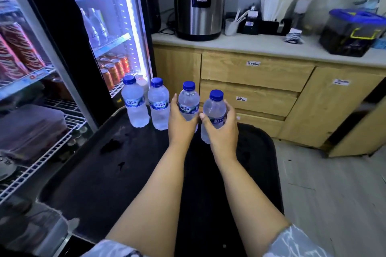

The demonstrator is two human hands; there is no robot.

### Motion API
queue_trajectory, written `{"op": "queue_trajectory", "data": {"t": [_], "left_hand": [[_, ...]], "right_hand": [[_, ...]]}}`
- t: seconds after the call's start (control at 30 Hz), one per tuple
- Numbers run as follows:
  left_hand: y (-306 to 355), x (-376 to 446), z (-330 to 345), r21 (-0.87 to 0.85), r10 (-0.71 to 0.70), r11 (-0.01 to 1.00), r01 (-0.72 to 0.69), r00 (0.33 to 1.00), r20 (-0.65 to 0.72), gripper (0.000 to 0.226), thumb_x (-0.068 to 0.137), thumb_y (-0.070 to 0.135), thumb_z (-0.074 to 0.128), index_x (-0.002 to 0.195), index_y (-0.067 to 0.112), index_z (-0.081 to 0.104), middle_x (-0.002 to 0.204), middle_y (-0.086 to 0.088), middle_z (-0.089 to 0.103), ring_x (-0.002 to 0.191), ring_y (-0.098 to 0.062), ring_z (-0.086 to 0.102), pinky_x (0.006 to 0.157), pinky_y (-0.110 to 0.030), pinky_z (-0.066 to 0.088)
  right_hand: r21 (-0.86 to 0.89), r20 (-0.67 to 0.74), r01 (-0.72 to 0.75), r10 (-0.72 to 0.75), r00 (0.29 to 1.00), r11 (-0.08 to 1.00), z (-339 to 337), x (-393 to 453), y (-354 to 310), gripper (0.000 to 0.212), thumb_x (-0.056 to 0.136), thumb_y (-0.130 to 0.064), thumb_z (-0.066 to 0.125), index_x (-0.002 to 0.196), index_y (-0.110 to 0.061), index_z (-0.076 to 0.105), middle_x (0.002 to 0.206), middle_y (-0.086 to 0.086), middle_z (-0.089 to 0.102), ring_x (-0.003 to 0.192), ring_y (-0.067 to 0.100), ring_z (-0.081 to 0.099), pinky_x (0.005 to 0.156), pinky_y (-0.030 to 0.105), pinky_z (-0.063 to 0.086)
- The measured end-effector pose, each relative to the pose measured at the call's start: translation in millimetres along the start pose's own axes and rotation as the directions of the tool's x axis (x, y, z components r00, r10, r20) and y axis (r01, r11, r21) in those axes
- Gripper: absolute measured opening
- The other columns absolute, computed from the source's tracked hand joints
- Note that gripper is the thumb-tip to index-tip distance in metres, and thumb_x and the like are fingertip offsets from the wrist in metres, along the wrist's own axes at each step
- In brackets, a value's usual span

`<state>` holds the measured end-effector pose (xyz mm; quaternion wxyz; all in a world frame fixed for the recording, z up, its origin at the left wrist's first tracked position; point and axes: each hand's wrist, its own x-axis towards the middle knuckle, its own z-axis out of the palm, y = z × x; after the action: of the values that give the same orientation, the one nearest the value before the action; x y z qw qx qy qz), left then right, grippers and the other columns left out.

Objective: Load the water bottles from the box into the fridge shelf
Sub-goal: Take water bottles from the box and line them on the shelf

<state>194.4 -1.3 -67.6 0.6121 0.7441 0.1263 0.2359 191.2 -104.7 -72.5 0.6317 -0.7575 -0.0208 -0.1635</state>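
A small water bottle with a blue cap (188, 102) is gripped around its middle by the left hand (181, 123), the fingers and thumb curled round the labelled part. A second bottle (213, 113), also blue-capped, is held just to its right by the right hand (223, 126), with the thumb at the near side and the fingers wrapped round the far side. The two held bottles are kept upright and close together, almost touching, above the far end of a dark tray-like surface (117, 173). Whether their bases rest on that surface cannot be told, since the hands cover them.

Two further bottles are seen to the left of the hands, standing upright on the dark surface: one (158, 104) just beside the left hand and another (134, 104) at the far left, near the fridge. All four form a rough row.

An open glass-door fridge (62, 69) is seen at the left, lit inside, with white wire shelves (52, 148). Red cans (18, 52) are stacked on an upper shelf, and orange cans (113, 69) are seen further back.

Beyond the bottles a wooden cabinet with labelled drawers (257, 81) is placed against the wall. On its pale countertop (261, 45) a steel rice cooker (198, 10) and a dark container with a blue lid (351, 31) are set.
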Motion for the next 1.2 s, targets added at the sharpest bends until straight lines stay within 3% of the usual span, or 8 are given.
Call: {"op": "queue_trajectory", "data": {"t": [0.07, 0.2, 0.33, 0.43, 0.7, 0.93, 1.1, 1.2], "left_hand": [[4, 4, -3, 0.019, -0.001, 1.0, 0.001, 1.0, -0.005, 0.059, 0.077, 0.018, 0.074, 0.128, 0.021, 0.046, 0.109, 0.012, 0.062, 0.095, 0.004, 0.059, 0.067, -0.002, 0.044], [7, -5, -13, 0.039, 0.019, 0.999, -0.019, 1.0, 0.002, 0.049, 0.077, 0.02, 0.075, 0.119, 0.024, 0.051, 0.093, 0.023, 0.062, 0.083, 0.016, 0.058, 0.066, 0.001, 0.042], [14, -28, -35, 0.038, 0.015, 0.999, -0.013, 0.999, -0.039, 0.047, 0.075, 0.025, 0.077, 0.116, 0.025, 0.055, 0.097, 0.019, 0.066, 0.089, 0.008, 0.062, 0.069, -0.001, 0.044], [28, -49, -65, 0.054, 0.041, 0.998, -0.036, 0.995, -0.093, 0.045, 0.073, 0.029, 0.079, 0.113, 0.027, 0.058, 0.097, 0.016, 0.069, 0.085, 0.01, 0.062, 0.067, -0.002, 0.044], [75, -99, -216, 0.161, 0.143, 0.982, -0.103, 0.955, -0.259, 0.05, 0.071, 0.022, 0.078, 0.116, 0.028, 0.058, 0.101, 0.018, 0.068, 0.09, 0.009, 0.063, 0.078, -0.009, 0.048], [119, -148, -365, 0.247, 0.222, 0.963, -0.11, 0.842, -0.492, 0.045, 0.071, 0.024, 0.081, 0.11, 0.027, 0.06, 0.097, 0.02, 0.068, 0.087, 0.01, 0.063, 0.075, -0.01, 0.048], [152, -197, -467, 0.34, 0.286, 0.938, -0.072, 0.715, -0.638, 0.047, 0.07, 0.025, 0.082, 0.112, 0.019, 0.062, 0.101, 0.008, 0.072, 0.091, -0.001, 0.067, 0.081, -0.019, 0.053], [171, -227, -520, 0.387, 0.337, 0.92, -0.06, 0.623, -0.706, 0.047, 0.068, 0.022, 0.083, 0.111, 0.018, 0.064, 0.098, 0.008, 0.072, 0.088, 0.0, 0.067, 0.081, -0.02, 0.052]], "right_hand": [[0.003, -0.017, 0.001, -0.001, 1.0, 1.0, -1, 1, 0, 0.064, 0.076, -0.035, 0.077, 0.131, -0.026, 0.046, 0.13, -0.009, 0.057, 0.118, 0.008, 0.057, 0.098, 0.034, 0.051], [0.009, -0.048, -0.009, 0.009, 0.999, 1.0, -5, -5, -6, 0.057, 0.076, -0.033, 0.077, 0.126, -0.026, 0.05, 0.121, -0.012, 0.062, 0.11, 0.008, 0.061, 0.093, 0.034, 0.053], [0.029, -0.053, 0.017, -0.016, 0.998, 0.999, -5, -24, -21, 0.054, 0.075, -0.031, 0.078, 0.123, -0.026, 0.053, 0.118, -0.012, 0.064, 0.106, 0.008, 0.063, 0.09, 0.027, 0.053], [0.06, -0.014, 0.051, -0.05, 0.999, 0.997, 0, -50, -41, 0.052, 0.074, -0.03, 0.078, 0.12, -0.028, 0.054, 0.116, -0.013, 0.064, 0.105, 0.005, 0.063, 0.086, 0.019, 0.051], [0.214, 0.231, 0.121, -0.17, 0.958, 0.969, 55, -135, -122, 0.039, 0.076, -0.025, 0.077, 0.103, -0.038, 0.053, 0.097, -0.023, 0.064, 0.088, -0.009, 0.061, 0.075, 0.005, 0.046], [0.411, 0.415, 0.174, -0.354, 0.838, 0.895, 141, -222, -208, 0.037, 0.075, -0.025, 0.076, 0.105, -0.03, 0.055, 0.095, -0.021, 0.062, 0.086, -0.011, 0.059, 0.077, 0.007, 0.044], [0.544, 0.544, 0.124, -0.462, 0.701, 0.83, 199, -298, -268, 0.042, 0.074, -0.026, 0.077, 0.112, -0.019, 0.059, 0.101, -0.002, 0.07, 0.091, 0.013, 0.067, 0.081, 0.031, 0.055], [0.62, 0.589, 0.076, -0.527, 0.613, 0.781, 226, -344, -307, 0.04, 0.074, -0.03, 0.075, 0.109, -0.02, 0.058, 0.097, -0.005, 0.069, 0.086, 0.008, 0.066, 0.076, 0.028, 0.054]]}}
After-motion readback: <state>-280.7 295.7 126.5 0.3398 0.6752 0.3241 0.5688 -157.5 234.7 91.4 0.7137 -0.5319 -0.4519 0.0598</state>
